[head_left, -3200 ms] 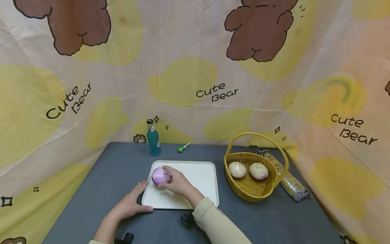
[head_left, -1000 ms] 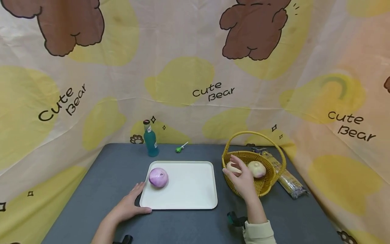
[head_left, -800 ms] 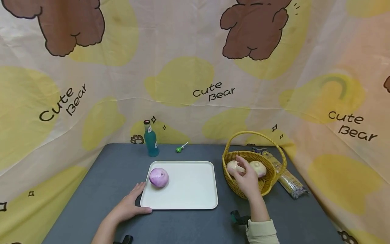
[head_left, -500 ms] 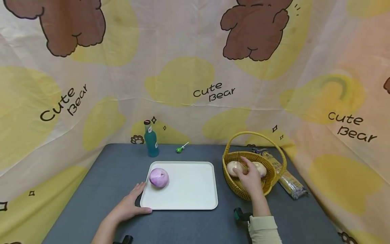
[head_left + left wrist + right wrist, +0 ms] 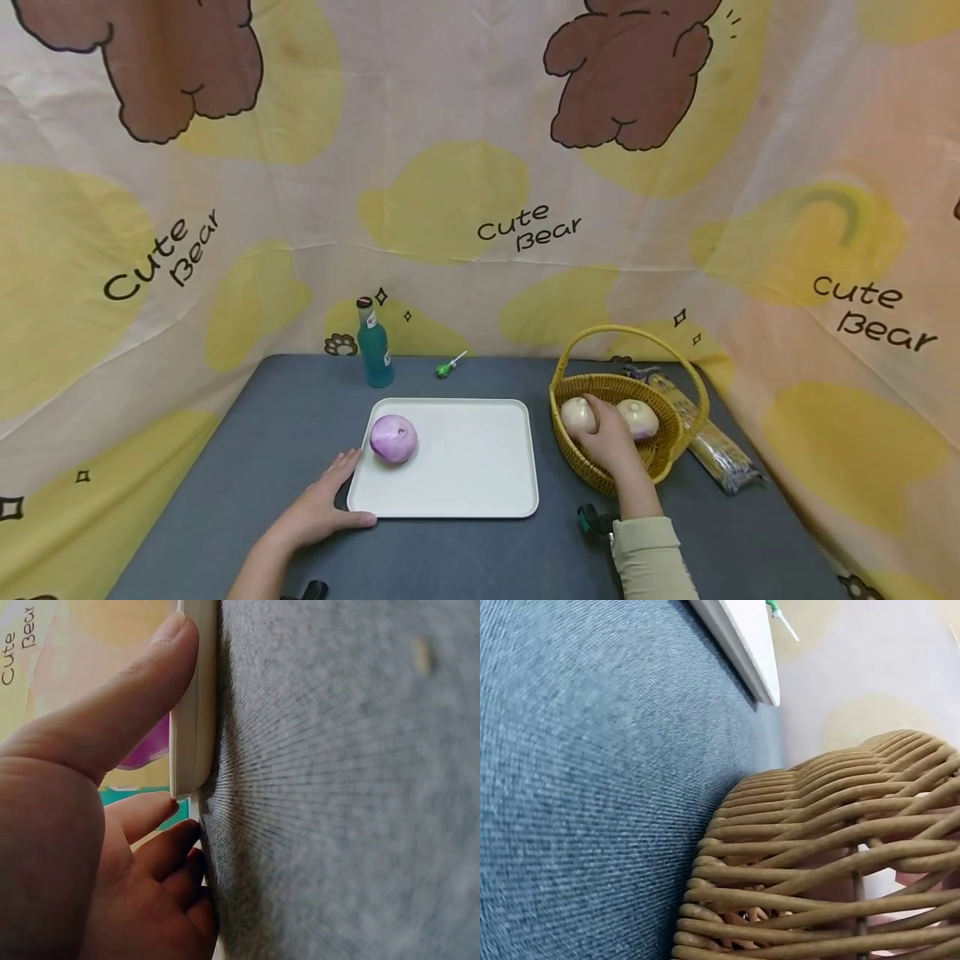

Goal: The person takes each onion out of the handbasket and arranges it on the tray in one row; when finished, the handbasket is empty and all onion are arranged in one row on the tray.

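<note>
In the head view a purple onion [image 5: 393, 439] sits at the left end of a white tray [image 5: 465, 467]. My left hand [image 5: 318, 504] rests at the tray's near left corner, thumb and fingers spread. Seen from the left wrist, the thumb [image 5: 127, 697] lies against the tray's edge [image 5: 193, 712]. My right hand [image 5: 611, 437] reaches into a yellow wicker basket [image 5: 592, 475] and grips the left white onion [image 5: 577, 414] between thumb and fingers. Another white onion [image 5: 637, 418] lies beside it, partly behind the hand. The basket's wall [image 5: 825, 847] mostly hides the right hand in its wrist view.
A blue bottle [image 5: 374, 346] stands behind the tray, with a green lollipop [image 5: 450, 365] to its right. A long clear packet [image 5: 723, 454] lies right of the basket, whose tall handle [image 5: 630, 329] arches over it. A printed cloth hangs behind the grey table [image 5: 225, 500].
My right hand has left the purple onion on the tray, moved right to the basket, hovered there with spread fingers, then lowered onto the left white onion. The left hand stays at the tray.
</note>
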`<control>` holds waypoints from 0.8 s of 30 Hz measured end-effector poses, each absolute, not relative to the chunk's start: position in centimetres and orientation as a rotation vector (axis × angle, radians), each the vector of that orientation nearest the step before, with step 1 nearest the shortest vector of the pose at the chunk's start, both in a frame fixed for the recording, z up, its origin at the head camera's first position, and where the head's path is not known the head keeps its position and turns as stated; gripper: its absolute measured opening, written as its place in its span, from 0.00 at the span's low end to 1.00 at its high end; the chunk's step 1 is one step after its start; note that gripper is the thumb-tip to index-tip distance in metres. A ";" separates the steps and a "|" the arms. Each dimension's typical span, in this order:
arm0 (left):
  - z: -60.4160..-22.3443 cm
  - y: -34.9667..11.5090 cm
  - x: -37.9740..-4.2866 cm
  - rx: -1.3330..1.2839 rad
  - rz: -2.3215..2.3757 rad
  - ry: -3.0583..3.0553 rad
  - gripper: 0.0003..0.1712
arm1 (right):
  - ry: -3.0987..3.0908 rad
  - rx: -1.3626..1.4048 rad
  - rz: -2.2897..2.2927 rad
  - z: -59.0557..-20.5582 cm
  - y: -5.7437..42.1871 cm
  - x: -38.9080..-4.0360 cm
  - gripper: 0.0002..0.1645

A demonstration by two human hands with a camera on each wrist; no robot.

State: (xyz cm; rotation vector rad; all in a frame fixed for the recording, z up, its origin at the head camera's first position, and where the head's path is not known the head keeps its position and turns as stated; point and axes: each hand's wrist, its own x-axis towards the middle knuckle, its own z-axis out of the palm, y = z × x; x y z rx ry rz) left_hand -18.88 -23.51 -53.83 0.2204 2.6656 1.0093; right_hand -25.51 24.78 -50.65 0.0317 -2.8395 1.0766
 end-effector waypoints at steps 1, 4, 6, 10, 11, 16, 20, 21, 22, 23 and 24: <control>-53.8 -23.5 -18.9 0.218 1.012 2.663 0.68 | -2.850 0.046 1.052 -50.8 24.8 -25.6 0.41; -53.8 -23.4 -18.8 0.211 1.004 2.664 0.68 | -2.853 0.052 1.030 -51.0 24.8 -25.6 0.42; -53.8 -23.5 -18.8 0.211 1.004 2.664 0.68 | -2.843 0.050 1.030 -51.0 24.8 -25.6 0.41; -53.7 -23.5 -18.6 0.214 1.013 2.665 0.68 | -2.830 0.042 1.024 -50.9 24.7 -25.4 0.41; -53.7 -23.5 -18.6 0.215 1.015 2.665 0.68 | -2.826 0.039 1.027 -50.8 24.6 -25.3 0.41; -53.8 -23.6 -18.7 0.214 1.007 2.664 0.68 | -2.798 0.013 1.067 -50.2 24.6 -24.6 0.42; -53.9 -23.6 -18.7 0.212 1.006 2.664 0.68 | -2.762 -0.001 1.129 -49.5 24.6 -24.0 0.44; -53.9 -23.6 -18.8 0.212 1.009 2.665 0.68 | -2.751 0.000 1.137 -49.4 24.6 -23.9 0.44; -54.0 -23.6 -18.8 0.213 1.009 2.666 0.68 | -2.741 0.001 1.145 -49.2 24.6 -23.7 0.44; -54.0 -23.6 -18.8 0.213 1.008 2.667 0.68 | -2.728 0.002 1.154 -49.0 24.5 -23.5 0.44; -54.1 -23.6 -18.9 0.215 1.005 2.670 0.68 | -2.718 0.006 1.156 -48.8 24.5 -23.4 0.44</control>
